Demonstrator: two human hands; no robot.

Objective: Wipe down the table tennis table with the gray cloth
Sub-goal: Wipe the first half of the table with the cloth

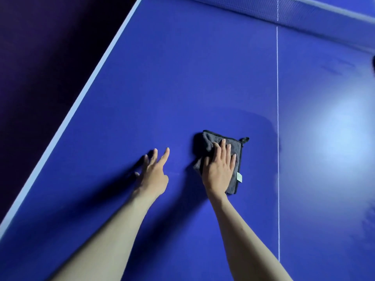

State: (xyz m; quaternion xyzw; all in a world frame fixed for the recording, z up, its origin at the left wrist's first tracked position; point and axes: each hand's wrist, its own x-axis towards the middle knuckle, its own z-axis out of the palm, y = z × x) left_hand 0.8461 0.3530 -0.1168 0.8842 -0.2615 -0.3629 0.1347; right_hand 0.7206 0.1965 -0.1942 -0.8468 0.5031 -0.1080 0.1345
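Note:
The blue table tennis table (pixel 182 78) fills most of the view. A folded gray cloth (pixel 205 139) with a small white label and a hanging loop lies flat on it, left of the white centre line. My right hand (pixel 220 169) presses down on the cloth with straight fingers spread over it. My left hand (pixel 155 173) is to the left of the cloth, fingers spread and straight, their tips touching the bare table surface. A faint damp streak shows on the table just beyond the cloth.
The white centre line (pixel 277 118) runs from near to far on the right. The net (pixel 304 15) crosses the top right. The table's white left edge (pixel 81 98) runs diagonally, with dark floor (pixel 40 57) beyond it. A bright light glare (pixel 332 138) sits at right.

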